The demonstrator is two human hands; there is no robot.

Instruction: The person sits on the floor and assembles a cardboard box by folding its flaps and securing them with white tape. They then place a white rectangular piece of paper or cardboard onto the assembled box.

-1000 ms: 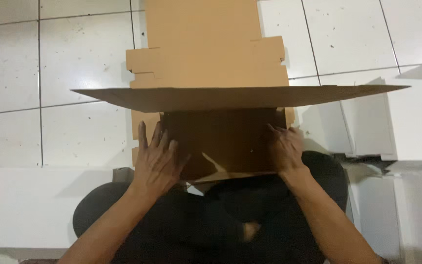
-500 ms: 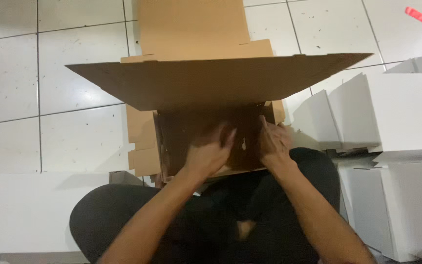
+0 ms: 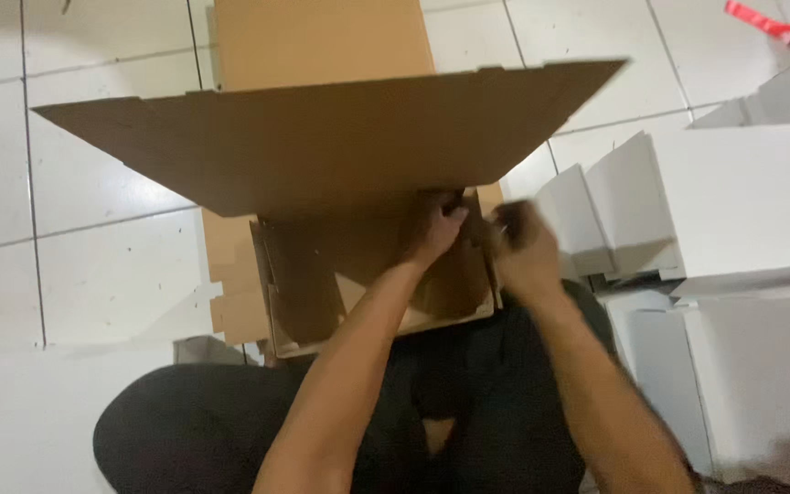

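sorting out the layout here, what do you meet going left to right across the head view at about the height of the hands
white tiled floor → flat brown cardboard sheet → brown cardboard box → left hand → right hand → folded white boxes

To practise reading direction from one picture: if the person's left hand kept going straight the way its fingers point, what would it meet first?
The left hand points up and away, under the raised brown cardboard flap. It would probably meet the underside of that flap, or the box wall hidden beneath it; depth is unclear.
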